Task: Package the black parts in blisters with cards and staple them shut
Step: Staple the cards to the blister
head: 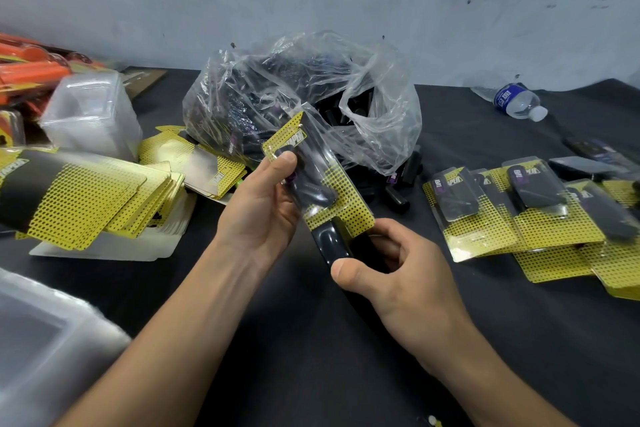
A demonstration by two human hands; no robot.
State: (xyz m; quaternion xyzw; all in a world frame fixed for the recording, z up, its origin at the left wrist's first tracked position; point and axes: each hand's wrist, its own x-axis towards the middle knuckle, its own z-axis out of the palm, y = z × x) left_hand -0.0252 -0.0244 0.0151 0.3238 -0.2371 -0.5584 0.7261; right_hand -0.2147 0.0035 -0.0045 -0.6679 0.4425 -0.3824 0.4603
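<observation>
- Head view, just in front of the plastic bag (294,97) of loose black parts: filled blister pack (311,177) held up off the worktop (311,340), with a yellow card and one black part inside.
- Left hand (261,206): curled round the pack's upper end, thumb pressing the card's top corner.
- Right hand (398,281): wrapped round the black stapler (329,239), with its mouth over the pack's lower card edge.
- Judged to be the stapling step: square up blister flaps and card inside the mouth before squeezing.
- Place the staple on the flat card margin, clear of the raised bubble.
- Brace the pack with the thumb against any sliding of layers; squeeze firmly in one stroke.
- Right of the bag: finished packs (502,204) fanned out, likely the place for this one once closed.
- Left of the bag: stack of cards (86,198) and clear empty blisters (93,107).
</observation>
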